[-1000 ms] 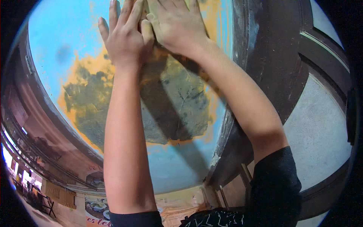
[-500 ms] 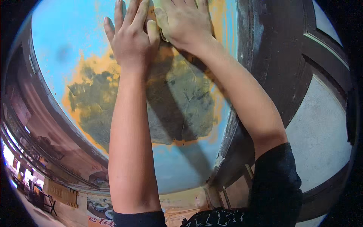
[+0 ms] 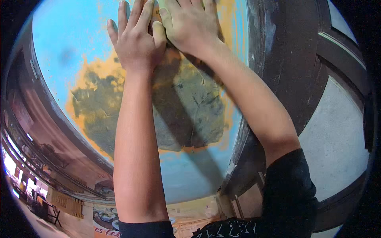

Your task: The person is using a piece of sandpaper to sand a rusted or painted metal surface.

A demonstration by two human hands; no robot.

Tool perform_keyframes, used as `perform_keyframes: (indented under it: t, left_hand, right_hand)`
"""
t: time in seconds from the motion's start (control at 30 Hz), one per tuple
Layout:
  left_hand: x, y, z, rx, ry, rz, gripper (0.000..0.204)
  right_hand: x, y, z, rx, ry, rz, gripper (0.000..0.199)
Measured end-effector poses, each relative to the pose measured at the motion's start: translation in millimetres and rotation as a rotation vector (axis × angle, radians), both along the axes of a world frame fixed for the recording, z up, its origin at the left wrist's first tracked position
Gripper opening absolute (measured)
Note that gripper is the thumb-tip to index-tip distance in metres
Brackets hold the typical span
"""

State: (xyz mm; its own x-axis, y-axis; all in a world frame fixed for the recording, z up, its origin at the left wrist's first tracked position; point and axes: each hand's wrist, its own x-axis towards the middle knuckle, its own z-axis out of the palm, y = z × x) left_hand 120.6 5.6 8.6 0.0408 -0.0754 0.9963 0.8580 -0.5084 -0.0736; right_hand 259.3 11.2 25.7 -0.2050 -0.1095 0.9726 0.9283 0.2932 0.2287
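My left hand (image 3: 137, 41) presses palm-down against an upright panel (image 3: 190, 168), its fingers stretched upward and spread. Close on its right, my right hand (image 3: 191, 29) also lies flat on the panel, fingers pointing up and cut off by the top edge. The two thumbs nearly meet. Between them shows a narrow brownish strip; I cannot tell whether it is the surface or something under the palms. The panel is light blue, with a large rough dark patch (image 3: 190, 123) bordered in orange below my hands. A shadow slants down across it.
A dark frame (image 3: 283, 71) borders the panel on the right, with a pale grey wall panel (image 3: 335, 135) beyond. At lower left, a dim room holds a folding stand (image 3: 53, 214). A printed food banner (image 3: 105, 216) hangs at the bottom, behind my left forearm.
Both hands have slid slightly to the left while staying flat on the panel; my right hand moved a little more. The view has barely shifted.
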Motion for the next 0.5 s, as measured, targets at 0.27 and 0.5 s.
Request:
perform_keyframes:
  t: [0.27,0.5]
  left_hand:
    - [-6,14,-1,0.067,0.030,0.006,0.055]
    - [-5,6,-2,-0.020,0.023,-0.012,0.055]
  right_hand:
    - [8,-8,28,-0.074,-0.001,-0.083,0.062]
    - [8,-8,-9,-0.131,-0.030,-0.113,0.065]
